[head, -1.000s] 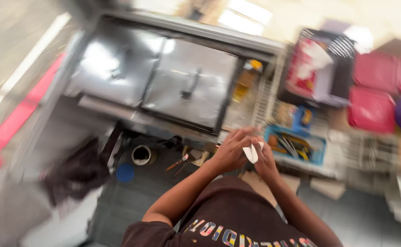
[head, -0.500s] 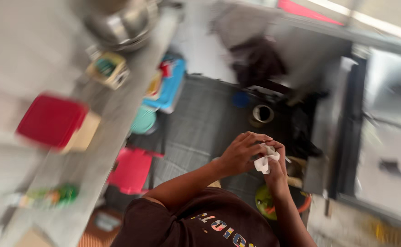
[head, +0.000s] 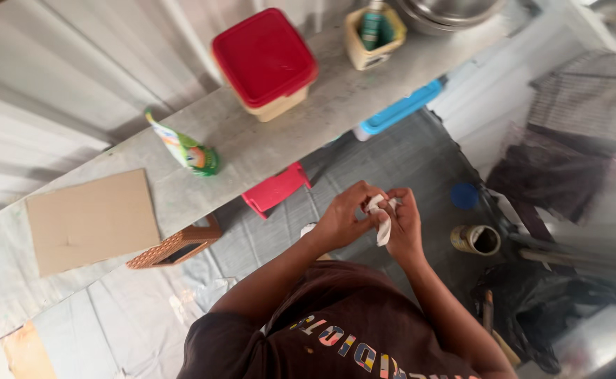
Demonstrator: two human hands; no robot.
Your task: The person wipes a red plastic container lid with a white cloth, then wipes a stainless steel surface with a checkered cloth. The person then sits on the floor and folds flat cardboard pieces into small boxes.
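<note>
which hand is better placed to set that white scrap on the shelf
Left, likely. Both hands pinch the white scrap, but the left hand is on the side of the grey shelf; the right hand lies farther off.

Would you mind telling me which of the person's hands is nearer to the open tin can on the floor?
Right. The right hand sits just beside the tin can; the left hand is farther off, beyond the white cloth both hold.

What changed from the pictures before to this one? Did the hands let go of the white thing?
No. The view swung round: first it faced a metal box with lids, now a grey shelf with a red-lidded tub and a green bottle. The left hand and right hand kept their grip on the white scrap, close together in front of the chest. Nothing was let go.
</note>
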